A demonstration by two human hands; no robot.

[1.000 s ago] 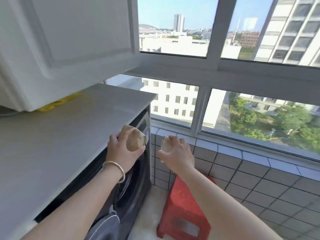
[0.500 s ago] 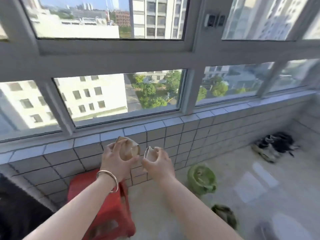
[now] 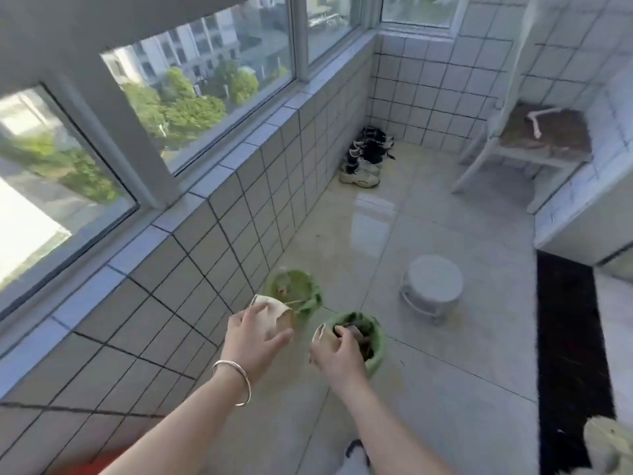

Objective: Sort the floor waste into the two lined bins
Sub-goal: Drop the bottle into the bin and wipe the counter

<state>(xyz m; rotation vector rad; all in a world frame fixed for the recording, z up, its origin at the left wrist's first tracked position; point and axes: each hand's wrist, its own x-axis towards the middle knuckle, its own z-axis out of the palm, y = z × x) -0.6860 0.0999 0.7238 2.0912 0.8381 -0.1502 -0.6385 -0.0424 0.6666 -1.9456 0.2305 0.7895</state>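
Note:
My left hand (image 3: 251,341) grips a crumpled brown paper cup (image 3: 277,311), held out over the floor in front of the far green-lined bin (image 3: 294,291). A smaller brown paper piece (image 3: 323,334) sits in the grip of my right hand (image 3: 337,356), just over the left rim of the near green-lined bin (image 3: 375,341). Both bins stand on the tiled floor by the low tiled wall. The near bin holds dark scraps; the far one shows light bits inside.
A white round stool (image 3: 431,284) stands right of the bins. Several shoes (image 3: 368,156) lie in the far corner. A white chair (image 3: 534,138) with a brown cushion stands at the back right. A dark mat (image 3: 572,341) runs along the right. The tiled wall under the windows (image 3: 191,207) borders the left.
The view swung right and down from the washing machine and window to the floor. Both hands, holding the same paper pieces, now hang over the two green bins.

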